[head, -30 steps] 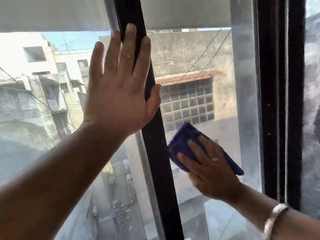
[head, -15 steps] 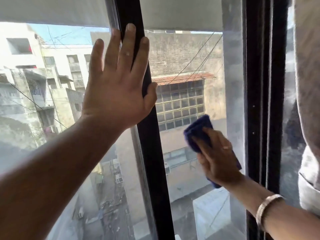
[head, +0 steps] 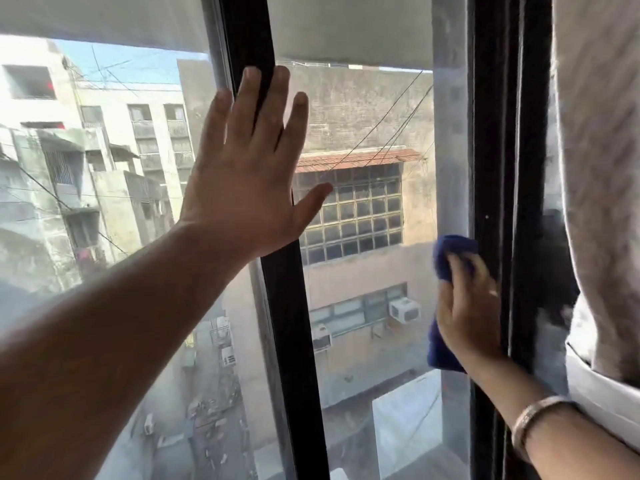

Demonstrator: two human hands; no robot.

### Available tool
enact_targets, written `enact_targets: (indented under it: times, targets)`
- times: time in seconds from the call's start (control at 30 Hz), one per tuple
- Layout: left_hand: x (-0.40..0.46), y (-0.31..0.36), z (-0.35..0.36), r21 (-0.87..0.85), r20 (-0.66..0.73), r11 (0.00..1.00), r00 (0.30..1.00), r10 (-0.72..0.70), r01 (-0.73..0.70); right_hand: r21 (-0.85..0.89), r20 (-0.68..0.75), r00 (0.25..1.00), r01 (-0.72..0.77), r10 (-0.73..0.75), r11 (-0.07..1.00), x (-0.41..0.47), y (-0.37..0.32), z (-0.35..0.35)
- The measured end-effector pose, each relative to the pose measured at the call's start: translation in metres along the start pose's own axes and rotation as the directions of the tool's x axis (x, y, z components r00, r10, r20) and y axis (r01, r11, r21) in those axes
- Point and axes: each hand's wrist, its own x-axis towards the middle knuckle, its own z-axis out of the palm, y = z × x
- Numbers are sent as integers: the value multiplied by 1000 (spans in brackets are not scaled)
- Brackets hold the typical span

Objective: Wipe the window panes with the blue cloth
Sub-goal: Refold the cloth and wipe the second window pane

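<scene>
My right hand [head: 465, 306] presses the folded blue cloth [head: 446, 251] flat against the right window pane [head: 363, 341], hard by the black frame on that pane's right edge. The cloth shows above my fingers and below my palm. My left hand [head: 247, 188] lies flat and open, fingers spread, across the black centre mullion [head: 294, 341], its fingertips on the frame and on the glass either side. The left pane [head: 114, 202] looks hazy and dusty, especially low down.
A black vertical frame [head: 502, 168] borders the right pane. A grey-white curtain [head: 602, 202] hangs at the far right. A pale blind or lintel [head: 346, 26] runs across the top. Buildings and a street lie far below outside.
My right hand has slid the blue cloth rightwards across the right pane, from near the centre mullion to the right frame. My left hand stayed on the mullion. The view turned slightly.
</scene>
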Motion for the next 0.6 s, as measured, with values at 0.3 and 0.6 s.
enact_targets:
  times: [0.3,0.6]
  targets:
    - [2,-3,7,-4,-30,1000,999,18,-18,59,74,834,544,-547,837,-61,-102,40]
    - [-1,0,6,17,-21,1000,1000,1,-1,-58,-9,999,-42,41,997,73,-18,12]
